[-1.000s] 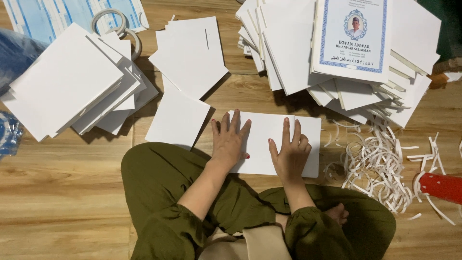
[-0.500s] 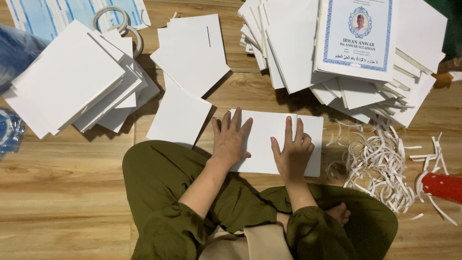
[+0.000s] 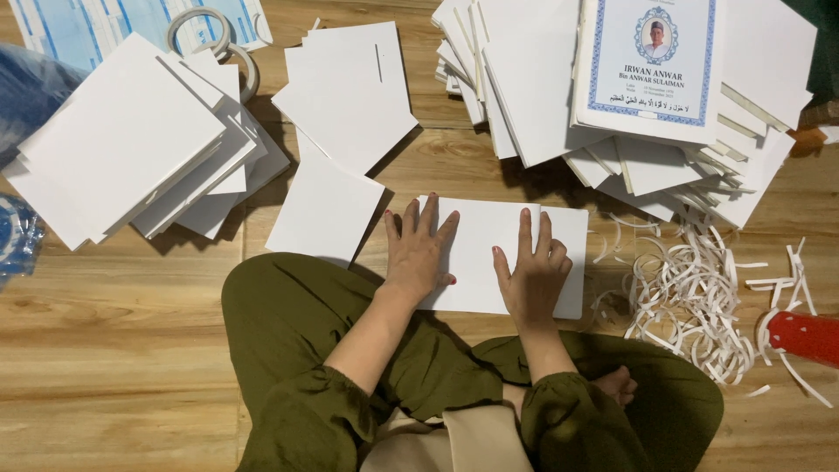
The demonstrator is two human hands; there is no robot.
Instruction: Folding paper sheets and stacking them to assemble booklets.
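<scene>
While the knees hide its near edge, the white sheet (image 3: 489, 240) lies on the floor (image 3: 114, 350), left hand (image 3: 418, 249) and right hand (image 3: 533, 271) pressed flat, fingers spread; possibly several sheets.

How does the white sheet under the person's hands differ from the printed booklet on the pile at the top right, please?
The white sheet is blank; the printed booklet carries a blue border, a small portrait and dark text. The sheet lies flat on the wooden floor, pressed by the left hand and right hand; the booklet rests on a paper pile, untouched. Both are white rectangles.
</scene>
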